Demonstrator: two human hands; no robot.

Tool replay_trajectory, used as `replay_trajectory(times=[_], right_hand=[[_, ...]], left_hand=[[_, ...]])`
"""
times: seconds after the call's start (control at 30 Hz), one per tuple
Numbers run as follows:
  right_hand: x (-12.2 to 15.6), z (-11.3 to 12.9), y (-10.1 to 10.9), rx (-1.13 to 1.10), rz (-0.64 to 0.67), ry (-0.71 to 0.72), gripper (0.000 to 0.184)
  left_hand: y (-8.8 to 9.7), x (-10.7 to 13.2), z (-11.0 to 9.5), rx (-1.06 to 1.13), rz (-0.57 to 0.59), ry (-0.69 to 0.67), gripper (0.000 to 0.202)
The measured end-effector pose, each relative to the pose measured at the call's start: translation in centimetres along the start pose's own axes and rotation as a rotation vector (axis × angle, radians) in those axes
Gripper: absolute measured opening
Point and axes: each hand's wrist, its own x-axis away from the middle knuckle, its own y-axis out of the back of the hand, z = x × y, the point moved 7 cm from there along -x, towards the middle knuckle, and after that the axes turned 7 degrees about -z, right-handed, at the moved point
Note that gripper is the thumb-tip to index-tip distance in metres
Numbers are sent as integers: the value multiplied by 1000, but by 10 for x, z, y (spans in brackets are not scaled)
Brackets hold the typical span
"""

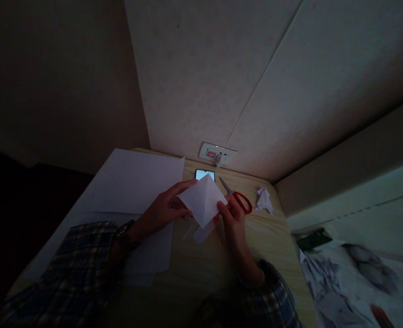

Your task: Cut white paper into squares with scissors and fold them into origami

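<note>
A folded white paper square [203, 199], turned like a diamond, is held above the wooden table [201, 269] between both hands. My left hand [165, 210] pinches its left corner, fingers reaching along the top edge. My right hand [231, 218] grips its right lower edge with thumb and fingers closed on it. Both sleeves are plaid. A small white paper scrap [201, 234] lies on the table just under the held paper.
Large white sheets [129, 187] cover the table's left side. Red-handled scissors [239, 198] lie just right of the hands, a crumpled paper piece [263, 199] beyond them. A lit phone [204, 174] and a wall socket [217, 155] sit at the back. A patterned bedcover [352, 282] lies right.
</note>
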Motion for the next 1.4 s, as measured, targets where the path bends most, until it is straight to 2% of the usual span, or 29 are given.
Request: replay_trajectory(times=[0.27,0.43,0.53,0.67,0.77,0.83,0.9,0.97,1.07,1.27,1.4], right_hand=[[0,-2,-4,-9,36,3,21],[0,0,-6,20,63,12,19],[2,1,-8,28,76,27,18],[3,4,-12,35,102,96,53],[4,15,-13,140,122,291,64],[6,24,-15,245,149,438,59],[8,29,-16,318,181,525,44],[10,31,-18,344,207,558,29],[15,31,-20,348,222,567,17],[24,32,-14,355,147,491,32],[39,33,-7,321,135,429,41]], left_hand=[[10,3,-8,-203,-55,-108,51],[14,2,-7,-218,-82,-177,44],[15,0,-3,-131,-63,-168,43],[10,-1,2,-46,27,-127,35],[5,1,3,-34,95,-104,30],[3,2,2,-25,130,-96,30],[2,3,2,-15,153,-92,31],[2,3,1,-6,163,-87,32],[1,6,0,7,158,-69,31],[-5,17,-2,55,46,-41,24],[-5,36,-5,113,-47,-48,25]])
